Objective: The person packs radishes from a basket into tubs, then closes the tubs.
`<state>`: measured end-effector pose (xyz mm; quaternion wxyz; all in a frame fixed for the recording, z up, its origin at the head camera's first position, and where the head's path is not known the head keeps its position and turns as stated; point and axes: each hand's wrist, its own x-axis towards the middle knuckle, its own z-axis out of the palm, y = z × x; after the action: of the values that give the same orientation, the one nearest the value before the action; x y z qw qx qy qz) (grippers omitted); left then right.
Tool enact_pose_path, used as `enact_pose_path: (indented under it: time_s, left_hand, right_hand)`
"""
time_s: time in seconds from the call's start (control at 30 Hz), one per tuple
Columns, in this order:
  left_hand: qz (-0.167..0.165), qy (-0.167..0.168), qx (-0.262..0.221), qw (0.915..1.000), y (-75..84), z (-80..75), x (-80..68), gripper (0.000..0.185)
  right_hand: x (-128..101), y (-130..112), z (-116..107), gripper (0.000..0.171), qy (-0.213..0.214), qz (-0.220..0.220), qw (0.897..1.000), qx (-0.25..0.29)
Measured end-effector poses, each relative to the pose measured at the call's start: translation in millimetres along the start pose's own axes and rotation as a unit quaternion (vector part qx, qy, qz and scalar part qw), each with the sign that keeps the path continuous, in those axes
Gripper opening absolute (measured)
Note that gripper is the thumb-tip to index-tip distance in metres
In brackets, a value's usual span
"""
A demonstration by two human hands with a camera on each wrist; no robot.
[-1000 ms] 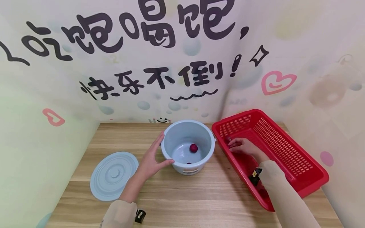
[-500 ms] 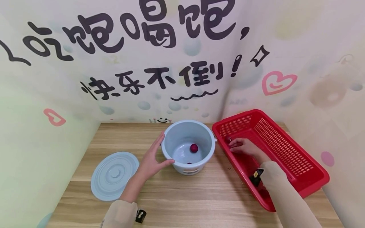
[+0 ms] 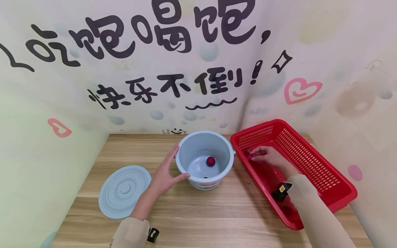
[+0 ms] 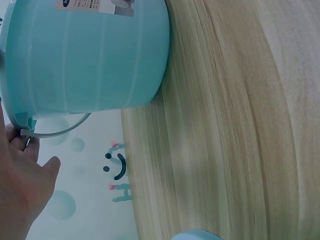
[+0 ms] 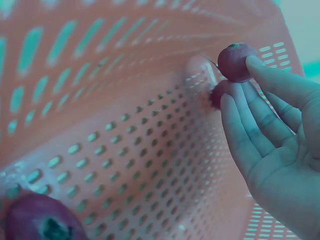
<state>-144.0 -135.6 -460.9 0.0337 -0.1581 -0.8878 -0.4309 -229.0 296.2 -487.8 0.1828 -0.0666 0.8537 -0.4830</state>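
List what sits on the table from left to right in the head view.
Pale blue lid → left hand resting against the bucket's side → pale blue bucket with a dark red fruit inside → right hand pinching a small red fruit → red basket.

1 bucket, 1 lid, 1 red basket, 2 hands, several red fruits.
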Motion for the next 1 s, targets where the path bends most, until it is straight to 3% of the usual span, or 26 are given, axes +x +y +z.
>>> enact_pose_path:
  time_s: [0.27, 0.57, 1.0]
  left_hand:
    - [-0.001, -0.001, 0.001, 1.0, 1.7, -0.6, -0.6, 0.103]
    - [0.0, -0.003, 0.001, 1.0, 3.4, -1.2, -0.4, 0.102]
    - [-0.006, -0.004, -0.005, 1.0, 3.4, -1.4, -0.6, 0.102]
  right_hand:
    - [-12, -17, -11, 0.036, 0.007, -0.018, 0.999, 0.033]
    - [-20, -30, -17, 0.035, 0.025, -0.039, 0.999, 0.014]
    - [-30, -54, -12, 0.036, 0.01, -0.08, 0.996, 0.026]
